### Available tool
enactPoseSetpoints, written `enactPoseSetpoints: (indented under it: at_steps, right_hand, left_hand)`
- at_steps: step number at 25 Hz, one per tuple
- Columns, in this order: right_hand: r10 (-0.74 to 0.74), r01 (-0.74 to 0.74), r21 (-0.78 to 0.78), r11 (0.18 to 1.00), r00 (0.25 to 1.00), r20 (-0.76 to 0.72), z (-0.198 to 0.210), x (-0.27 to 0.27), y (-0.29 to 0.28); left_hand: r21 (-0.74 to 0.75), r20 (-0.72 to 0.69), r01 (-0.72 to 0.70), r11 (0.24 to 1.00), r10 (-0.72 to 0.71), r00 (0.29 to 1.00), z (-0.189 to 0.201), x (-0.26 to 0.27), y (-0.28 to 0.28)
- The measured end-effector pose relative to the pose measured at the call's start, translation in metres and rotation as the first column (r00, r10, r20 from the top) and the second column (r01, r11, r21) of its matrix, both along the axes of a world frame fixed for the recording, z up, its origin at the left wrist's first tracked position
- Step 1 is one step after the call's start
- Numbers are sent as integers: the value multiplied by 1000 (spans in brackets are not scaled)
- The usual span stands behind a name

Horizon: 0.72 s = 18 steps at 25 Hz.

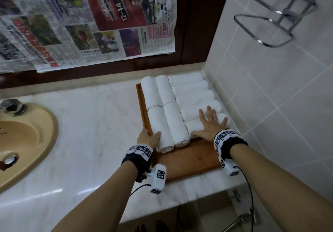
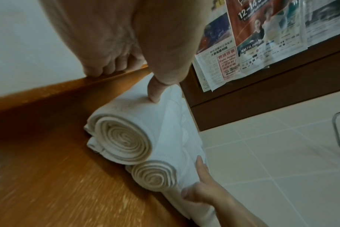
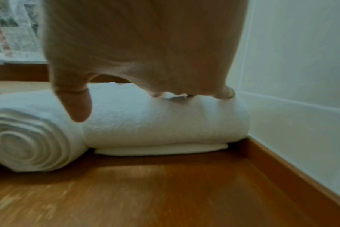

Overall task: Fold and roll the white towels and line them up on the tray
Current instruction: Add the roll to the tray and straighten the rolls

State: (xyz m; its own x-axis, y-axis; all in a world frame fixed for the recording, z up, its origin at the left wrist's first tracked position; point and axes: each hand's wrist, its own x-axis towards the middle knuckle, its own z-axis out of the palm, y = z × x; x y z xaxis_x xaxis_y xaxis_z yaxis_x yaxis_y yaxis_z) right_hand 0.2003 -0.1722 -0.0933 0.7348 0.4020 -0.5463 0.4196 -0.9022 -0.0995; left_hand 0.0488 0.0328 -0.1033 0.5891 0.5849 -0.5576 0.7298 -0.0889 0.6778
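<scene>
A wooden tray (image 1: 194,159) lies on the marble counter against the tiled wall and holds several rolled white towels. My left hand (image 1: 148,138) is at the tray's left rim, fingers (image 2: 107,67) curled over the rim, thumb pressing the nearest lengthwise roll (image 1: 160,129). A second lengthwise roll (image 1: 177,123) lies beside it. My right hand (image 1: 209,125) lies flat with fingers spread on the nearest crosswise roll (image 3: 165,126), beside the wall. The tray's near floor (image 3: 165,192) is bare.
A beige sink (image 1: 23,141) with a metal tap base (image 1: 12,105) sits at the left of the counter (image 1: 90,123). Newspaper (image 1: 90,24) covers the back wall. A chrome rack (image 1: 270,15) juts from the tiled wall (image 1: 270,96). The counter's front edge runs just behind the tray.
</scene>
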Motion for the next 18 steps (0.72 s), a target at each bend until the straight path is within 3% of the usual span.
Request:
enactPoseSetpoints:
  at_steps: [9,18]
  right_hand:
    - [39,-36,-41,998,997,60,-2,62,-16]
    - [42,-39,-28,999,994,105,-3,74,-7]
  left_hand:
    - [-25,13,-32,999,33,999,1,58,-19]
    - [-74,-18,-20,997,18,1000,-4,78,-3]
